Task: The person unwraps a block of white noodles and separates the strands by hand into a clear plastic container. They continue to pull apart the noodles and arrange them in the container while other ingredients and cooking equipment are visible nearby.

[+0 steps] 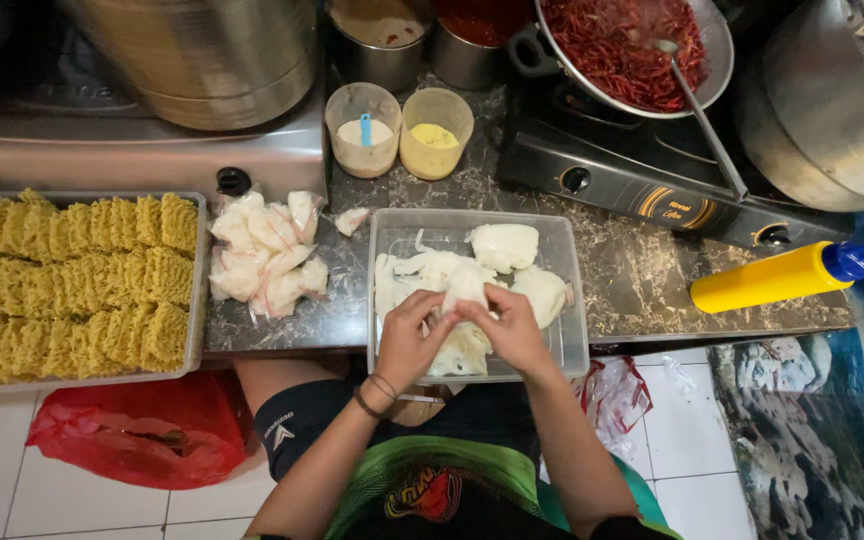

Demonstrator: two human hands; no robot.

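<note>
Far off to the left of the hands sits a tray of dried yellow noodle blocks (pixel 72 285), and nearer, just left of the left hand, a heap of small knotted plastic packets (pixel 264 255) lies on the marble tabletop (pixel 642 280). The left hand (pixel 407 340) and right hand (pixel 512 330) are drawn close together over the clear plastic tub (pixel 574 300), both pinched on one white plastic-wrapped packet (pixel 465 290), fingers working at its top. I would judge this to be the opening or emptying of a packet into the tub, where other white lumps already rest; the wrapper calls for a firm pull apart over the tub. Beyond the hands stand two small cups of powder (pixel 399 130), and well to the right lies a yellow squeeze bottle (pixel 777 277).
</note>
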